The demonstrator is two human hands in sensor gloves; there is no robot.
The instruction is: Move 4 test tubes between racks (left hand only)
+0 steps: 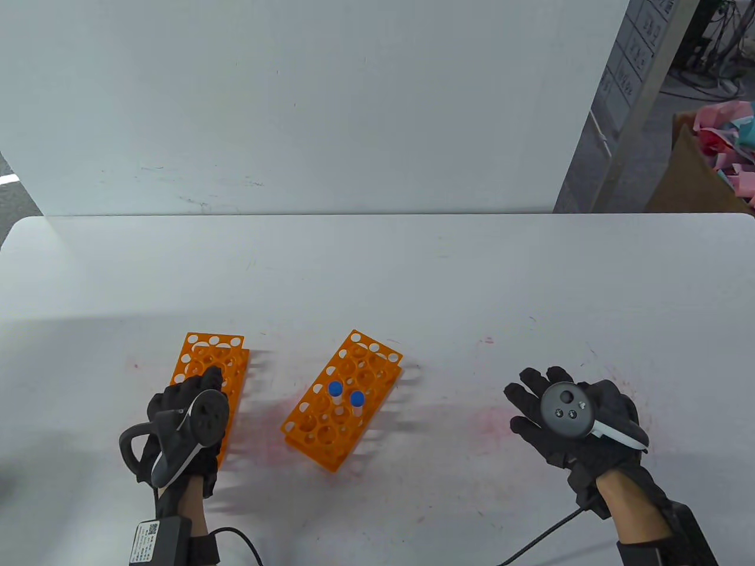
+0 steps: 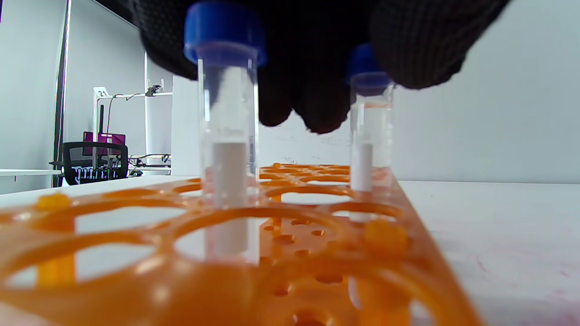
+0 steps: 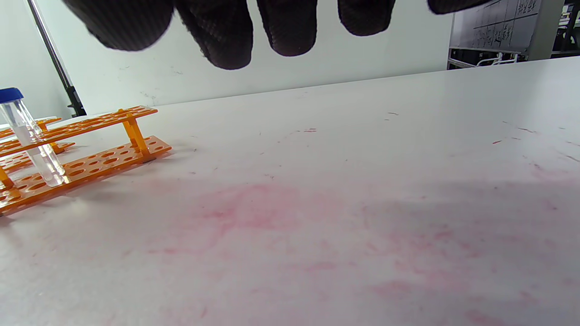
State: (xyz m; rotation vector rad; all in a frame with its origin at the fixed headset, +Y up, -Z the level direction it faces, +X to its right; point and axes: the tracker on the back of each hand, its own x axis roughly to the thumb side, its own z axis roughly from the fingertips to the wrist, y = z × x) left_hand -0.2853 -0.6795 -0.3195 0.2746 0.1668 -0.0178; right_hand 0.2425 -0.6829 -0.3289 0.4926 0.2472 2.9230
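Two racked test tubes stand under left fingers.

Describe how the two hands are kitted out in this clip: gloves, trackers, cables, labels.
Both hands wear black knit gloves. The left hand carries a dark grey tracker with a ring loop; its wrist has a black box with a white printed label and a black cable. The right hand carries a grey round-faced tracker with buttons and a white handle, above a black wrist strap and black cable. Forearms look bare.
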